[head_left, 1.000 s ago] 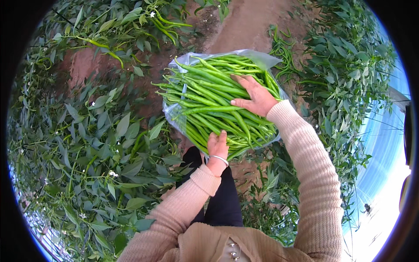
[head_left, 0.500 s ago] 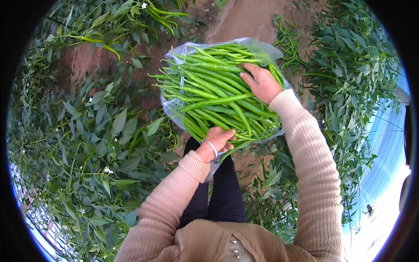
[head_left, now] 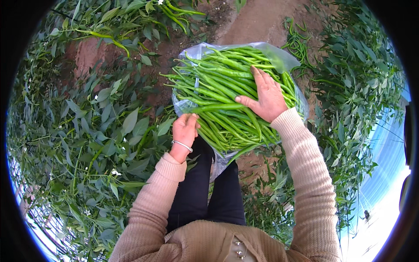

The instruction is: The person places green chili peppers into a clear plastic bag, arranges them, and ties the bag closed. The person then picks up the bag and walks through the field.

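Note:
A clear plastic bag (head_left: 283, 56) is heaped with long green chili peppers (head_left: 231, 81), most lying crosswise with stem ends toward the left. My right hand (head_left: 268, 96) rests flat on the right part of the heap, fingers stretched and thumb apart. At the heap's lower left corner, my left hand (head_left: 184, 131), with a bangle (head_left: 182, 146) at the wrist, has its fingertips closed at the left end of a long chili pepper (head_left: 216, 107). That pepper's tip is hidden by the fingers. One pepper (head_left: 241, 153) sticks out over the bag's near edge.
Leafy pepper plants (head_left: 109, 118) with white flowers crowd the left side, and more plants (head_left: 349, 78) stand at the right. A small pile of green peppers (head_left: 297, 46) lies on the soil (head_left: 257, 22) beyond the bag. Plastic sheeting (head_left: 384, 139) shows at the far right.
My left hand has moved left from the near edge to the lower left corner and closed on a pepper's end. My right hand has flattened on the heap. The whole view has shifted slightly.

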`<state>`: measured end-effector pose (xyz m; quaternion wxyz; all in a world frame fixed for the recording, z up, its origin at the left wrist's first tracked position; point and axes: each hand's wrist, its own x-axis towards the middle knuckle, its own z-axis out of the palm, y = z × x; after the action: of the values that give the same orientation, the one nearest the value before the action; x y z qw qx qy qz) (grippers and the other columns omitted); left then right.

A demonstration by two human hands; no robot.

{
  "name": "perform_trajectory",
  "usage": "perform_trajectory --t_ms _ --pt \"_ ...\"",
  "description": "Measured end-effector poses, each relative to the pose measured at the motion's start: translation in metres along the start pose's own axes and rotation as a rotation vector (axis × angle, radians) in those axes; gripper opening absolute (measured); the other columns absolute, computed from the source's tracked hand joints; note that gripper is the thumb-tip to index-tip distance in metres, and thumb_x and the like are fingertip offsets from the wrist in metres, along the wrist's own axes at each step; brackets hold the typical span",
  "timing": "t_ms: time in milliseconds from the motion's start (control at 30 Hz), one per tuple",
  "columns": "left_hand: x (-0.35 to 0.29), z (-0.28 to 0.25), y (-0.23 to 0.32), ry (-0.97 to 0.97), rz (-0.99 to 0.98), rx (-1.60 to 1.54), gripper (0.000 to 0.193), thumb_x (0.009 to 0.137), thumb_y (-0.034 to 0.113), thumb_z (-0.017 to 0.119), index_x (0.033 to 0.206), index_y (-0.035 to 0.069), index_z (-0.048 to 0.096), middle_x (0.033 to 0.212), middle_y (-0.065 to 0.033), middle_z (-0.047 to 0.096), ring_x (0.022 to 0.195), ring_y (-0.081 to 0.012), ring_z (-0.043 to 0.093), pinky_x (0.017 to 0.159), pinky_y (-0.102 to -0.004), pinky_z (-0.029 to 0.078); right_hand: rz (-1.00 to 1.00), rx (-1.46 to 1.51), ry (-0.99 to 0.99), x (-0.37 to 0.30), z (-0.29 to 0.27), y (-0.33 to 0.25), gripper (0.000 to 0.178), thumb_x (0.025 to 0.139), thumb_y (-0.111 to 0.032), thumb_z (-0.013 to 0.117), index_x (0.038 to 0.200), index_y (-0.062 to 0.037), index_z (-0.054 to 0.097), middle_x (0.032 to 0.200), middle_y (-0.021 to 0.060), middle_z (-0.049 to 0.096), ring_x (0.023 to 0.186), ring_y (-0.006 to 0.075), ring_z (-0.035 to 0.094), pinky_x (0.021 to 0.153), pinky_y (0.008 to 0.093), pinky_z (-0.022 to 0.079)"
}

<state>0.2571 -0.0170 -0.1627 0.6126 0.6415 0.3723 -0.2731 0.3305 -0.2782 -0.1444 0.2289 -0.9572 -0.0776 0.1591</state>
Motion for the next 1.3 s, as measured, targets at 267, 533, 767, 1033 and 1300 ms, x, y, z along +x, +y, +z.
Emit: perform_trajectory --t_ms 267,533,767,1033,1300 --pt "0.073 -0.023 0.011 0.399 0.719 0.209 0.018 0.093 0.013 0.061 0.107 0.003 0.063 0.09 -0.0013 0.058 0.07 -0.0062 0.053 0.063 -0.0211 0.043 -0.019 0.044 0.034 0.001 -0.004 -0.01 0.096 0.079 -0.06 0.066 0.141 0.0063 0.036 0.138 0.0257 0.044 0.128 0.0386 0.042 0.108 0.047 0.03" --pt "0.09 -0.019 0.031 -0.012 0.301 0.079 0.018 0.092 0.016 0.064 0.108 0.007 0.065 0.086 0.0009 0.066 0.063 -0.0048 0.054 0.05 -0.0194 0.041 -0.039 0.02 0.059 -0.001 -0.004 -0.01 0.101 0.074 -0.063 0.068 0.141 0.0063 0.036 0.138 0.0259 0.043 0.128 0.0401 0.041 0.109 0.0479 0.029" --pt "0.078 0.0 0.014 0.088 0.642 0.241 0.01 0.086 0.008 0.068 0.095 0.003 0.067 0.084 -0.0043 0.062 0.076 -0.0162 0.058 0.068 -0.029 0.048 -0.015 -0.157 -0.139 -0.007 -0.009 -0.027 0.137 0.047 -0.056 0.087 0.152 -0.0077 0.014 0.152 0.0215 0.026 0.138 0.0405 0.029 0.11 0.0574 0.025" --pt "0.086 -0.002 0.03 -0.116 0.937 0.761 0.021 0.071 0.013 0.078 0.091 0.008 0.071 0.095 -0.0124 0.056 0.096 -0.03 0.055 0.084 -0.0381 0.045 -0.018 -0.139 -0.077 -0.002 0.0 -0.014 0.131 0.049 -0.048 0.089 0.152 -0.0119 0.018 0.15 0.0204 0.03 0.136 0.0396 0.032 0.109 0.0538 0.027" --pt "0.096 -0.016 0.029 -0.098 0.633 0.288 0.015 0.076 0.012 0.074 0.087 0.006 0.066 0.092 -0.0071 0.056 0.083 -0.0194 0.055 0.078 -0.033 0.046 -0.095 -0.174 -0.065 -0.008 -0.002 -0.011 0.11 0.069 -0.054 0.076 0.152 -0.0091 0.02 0.15 0.0226 0.029 0.136 0.0429 0.031 0.112 0.0508 0.025"
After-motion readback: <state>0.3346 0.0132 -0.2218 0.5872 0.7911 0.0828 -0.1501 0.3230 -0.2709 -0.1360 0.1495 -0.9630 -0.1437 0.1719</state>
